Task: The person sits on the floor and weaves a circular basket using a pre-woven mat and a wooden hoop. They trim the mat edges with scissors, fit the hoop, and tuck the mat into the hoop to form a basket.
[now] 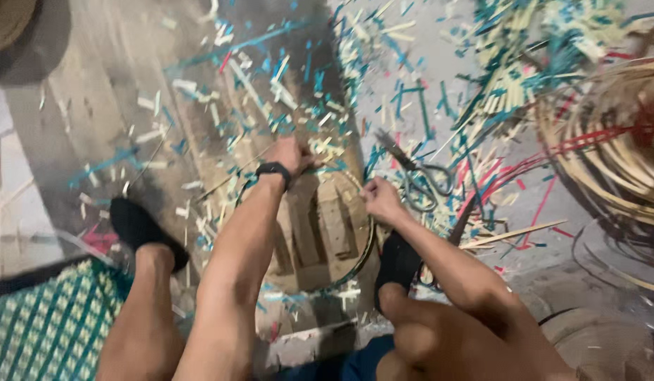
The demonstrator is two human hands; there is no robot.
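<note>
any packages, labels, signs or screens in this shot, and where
None in view: no package, label, sign or screen.
Nearest to one: a black wristband on the left wrist, its face hidden.
Both hands, left hand and right hand, grip a thin dark hoop over the floor strewn with blue and pale strips; grey shears lie close by.

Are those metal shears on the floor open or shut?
Shut, as far as the blur allows: the grey metal shears lie flat among strip cuttings beside the right hand, their blades together in one dark line.
</note>
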